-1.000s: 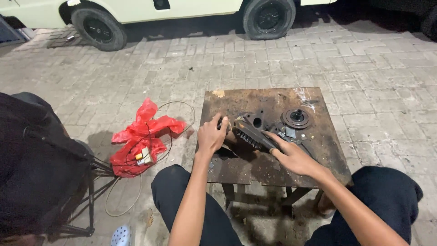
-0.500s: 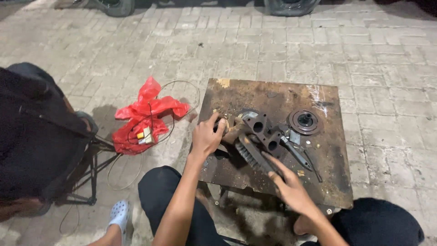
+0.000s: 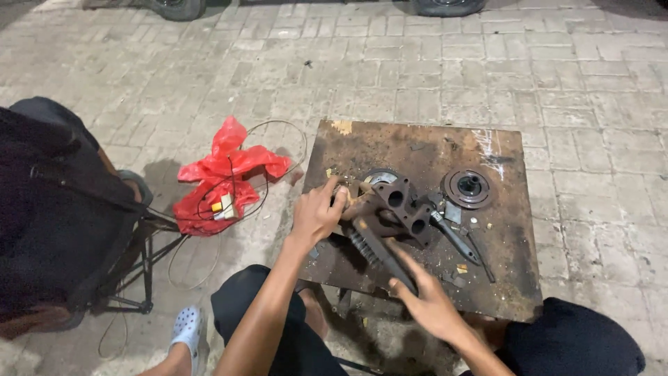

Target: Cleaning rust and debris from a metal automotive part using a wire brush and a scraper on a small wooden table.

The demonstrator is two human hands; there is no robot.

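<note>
Change: right hand (image 3: 428,303) pulled back off the metal manifold (image 3: 396,205), now hovering at the surface (image 3: 417,146) near edge.
Left hand (image 3: 316,212): fingers curling around the manifold's left end, gripping.
Right fingers: spread open, holding nothing, lying over a long dark bar (image 3: 383,251).
Manifold: resting mid-surface, left of the round pulley (image 3: 468,188).
Handling: likely heavy, rigid, greasy; gripping by the flanged ends.

I saw a crumpled red plastic bag (image 3: 226,182) on grey paving bricks (image 3: 417,69), beside a black folding stool (image 3: 62,209).
</note>
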